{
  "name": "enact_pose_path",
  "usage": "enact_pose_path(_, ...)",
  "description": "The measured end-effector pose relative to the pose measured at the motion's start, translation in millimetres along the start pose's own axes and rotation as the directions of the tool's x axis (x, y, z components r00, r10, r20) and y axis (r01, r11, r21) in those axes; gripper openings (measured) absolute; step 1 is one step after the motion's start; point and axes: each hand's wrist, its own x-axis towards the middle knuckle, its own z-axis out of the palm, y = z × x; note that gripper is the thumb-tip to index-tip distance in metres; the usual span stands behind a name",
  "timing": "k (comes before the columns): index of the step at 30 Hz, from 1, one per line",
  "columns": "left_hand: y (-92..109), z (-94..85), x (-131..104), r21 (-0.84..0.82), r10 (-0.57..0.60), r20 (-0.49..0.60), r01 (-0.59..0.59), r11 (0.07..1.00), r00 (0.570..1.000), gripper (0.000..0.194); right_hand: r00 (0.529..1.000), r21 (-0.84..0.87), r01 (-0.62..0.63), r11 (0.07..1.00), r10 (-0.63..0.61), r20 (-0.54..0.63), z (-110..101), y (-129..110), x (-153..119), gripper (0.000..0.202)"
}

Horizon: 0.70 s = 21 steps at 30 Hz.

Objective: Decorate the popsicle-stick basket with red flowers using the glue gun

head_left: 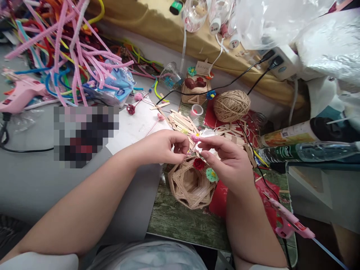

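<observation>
My right hand [227, 157] is closed in a pinch on a small pink flower [194, 138] above the table. Close beside it, my left hand [177, 148] has its fingers curled and pressed together; what lies between them is too small to make out. Just below both hands stands a hexagonal twine-wrapped basket [176, 187] with an open middle. On its rim sit a red flower [199, 163] and a mint-green flower [211, 174] with a yellow centre.
A pink glue gun [292, 221] with a glue stick lies at the right edge; another pink glue gun [25, 92] is far left. Behind are a twine ball [232, 105], wooden sticks [182, 123], pipe cleaners [64, 48], a water bottle [306, 152] and black cables [225, 87].
</observation>
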Motion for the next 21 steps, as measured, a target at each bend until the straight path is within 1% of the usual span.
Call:
enact_pose_path(2, 0.3, -1.0, -0.2, 0.03, 0.034, 0.019, -0.035, 0.999, 0.999, 0.004, 0.999, -0.074, -0.01, 0.997, 0.007, -0.042, 1.3, 2.2, 0.0, 0.026)
enact_pose_path(4, 0.8, -0.8, -0.2, 0.06, 0.061, 0.051, -0.064, 0.996, 0.997, 0.004, 0.996, -0.035, -0.04, 0.999, 0.037, -0.077, 2.4, 6.4, 0.0, 0.029)
enact_pose_path(7, 0.7, 0.6, 1.0, 0.096, 0.068, 0.058, -0.074, 0.993, 0.996, 0.005, 0.998, 0.057, -0.062, 0.996, 0.064, -0.027, 1.1, 9.5, 0.2, 0.025)
enact_pose_path(11, -3.0, -1.3, 2.1, 0.129, 0.067, 0.0, -0.067, 0.989, 0.998, 0.008, 1.0, 0.112, -0.009, 0.994, 0.007, 0.023, -3.2, 2.6, -1.2, 0.013)
enact_pose_path(12, -4.8, -3.1, 1.9, 0.128, 0.058, 0.007, -0.058, 0.99, 0.998, 0.009, 0.999, 0.126, -0.014, 0.992, 0.008, 0.045, -3.5, 0.4, -2.1, 0.013)
enact_pose_path(14, -9.0, -7.7, 0.8, 0.106, 0.016, 0.058, -0.022, 0.994, 0.998, 0.01, 0.994, 0.122, -0.041, 0.992, 0.028, 0.104, -2.1, -2.6, -4.2, 0.014)
enact_pose_path(17, -14.8, -13.7, -0.6, 0.051, -0.061, 0.131, 0.055, 0.997, 0.989, 0.01, 0.989, 0.04, -0.059, 0.997, 0.053, 0.136, 3.1, -2.8, -6.6, 0.017)
enact_pose_path(19, -16.3, -14.8, -0.6, 0.006, -0.086, 0.136, 0.086, 0.996, 0.987, 0.014, 0.988, 0.004, -0.074, 0.997, 0.073, 0.137, 6.7, -1.5, -7.0, 0.019)
enact_pose_path(21, -15.6, -13.0, 0.1, -0.049, -0.085, 0.131, 0.093, 0.995, 0.988, 0.022, 0.983, 0.022, -0.107, 0.994, 0.102, 0.153, 9.2, -0.8, -6.6, 0.02)
